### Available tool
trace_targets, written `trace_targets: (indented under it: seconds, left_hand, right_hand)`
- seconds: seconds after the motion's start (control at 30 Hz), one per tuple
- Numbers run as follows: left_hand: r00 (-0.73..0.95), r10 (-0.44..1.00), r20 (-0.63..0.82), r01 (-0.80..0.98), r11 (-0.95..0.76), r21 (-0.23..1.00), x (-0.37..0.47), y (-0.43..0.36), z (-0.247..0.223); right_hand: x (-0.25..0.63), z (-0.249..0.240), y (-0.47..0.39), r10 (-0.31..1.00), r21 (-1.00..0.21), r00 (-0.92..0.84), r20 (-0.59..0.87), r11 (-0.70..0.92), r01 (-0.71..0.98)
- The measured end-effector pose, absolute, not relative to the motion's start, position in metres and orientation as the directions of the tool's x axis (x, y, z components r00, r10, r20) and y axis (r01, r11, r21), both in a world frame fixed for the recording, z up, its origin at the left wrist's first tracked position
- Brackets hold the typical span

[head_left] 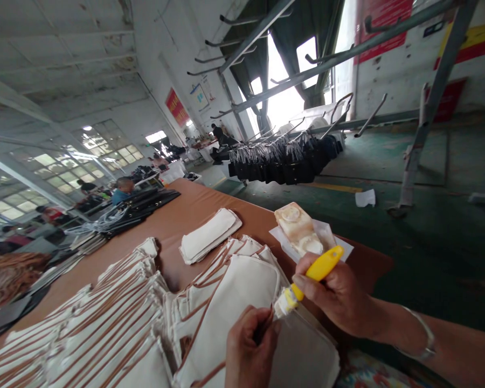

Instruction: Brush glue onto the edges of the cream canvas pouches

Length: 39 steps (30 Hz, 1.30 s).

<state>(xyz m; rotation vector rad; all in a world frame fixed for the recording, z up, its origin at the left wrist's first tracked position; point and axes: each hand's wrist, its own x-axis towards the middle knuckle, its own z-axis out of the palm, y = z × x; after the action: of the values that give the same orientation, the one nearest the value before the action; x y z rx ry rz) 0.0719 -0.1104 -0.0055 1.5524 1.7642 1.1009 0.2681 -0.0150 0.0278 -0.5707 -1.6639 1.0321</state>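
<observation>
Head view: holding a yellow-handled, flat brush with pale-smeared bristles (322,263) in the right hand (343,296), grip wrapped closed around the handle; reaching in from the right border, wrist circled by a silver-coloured bangle (427,337), bristles tilted down and leftward; rising from the bottom border with the left hand (250,345), thumb and fingers pinched closed on the edge of a cream-white, round-cornered flat panel (242,291), exact catch partly hidden; just beside the left fingertips with the bristles, cannot tell whether touching; lying on a brown-covered surface (206,199) with that panel, crowded leftward by overlapping cream-white panels with brown edges (117,318); near the right hand, at the surface's slanting edge, a yellowed plastic container (295,221); beyond that edge, free room above dark green floor (408,258).
</observation>
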Motion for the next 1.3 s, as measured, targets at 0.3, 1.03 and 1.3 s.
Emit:
trace_targets:
  seconds: [0.3, 1.03, 1.3]
  left_hand:
    - [0.053, 0.830, 0.556, 0.805, -0.365, 0.468, 0.076, -0.126, -0.018]
    - [0.447, 0.675, 0.586, 0.819, -0.572, 0.034, 0.078, -0.134, -0.016]
    - [0.368, 0.709, 0.601, 0.841, -0.530, 0.111, 0.076, -0.136, -0.023]
  right_hand:
    - [0.287, 0.025, 0.004, 0.866, -0.892, -0.211, 0.453, 0.441, -0.101]
    - [0.292, 0.032, -0.001, 0.697, -0.951, -0.651, 0.301, 0.170, -0.258]
    - [0.291, 0.019, -0.002, 0.782, -0.965, -0.585, 0.215, 0.080, -0.248]
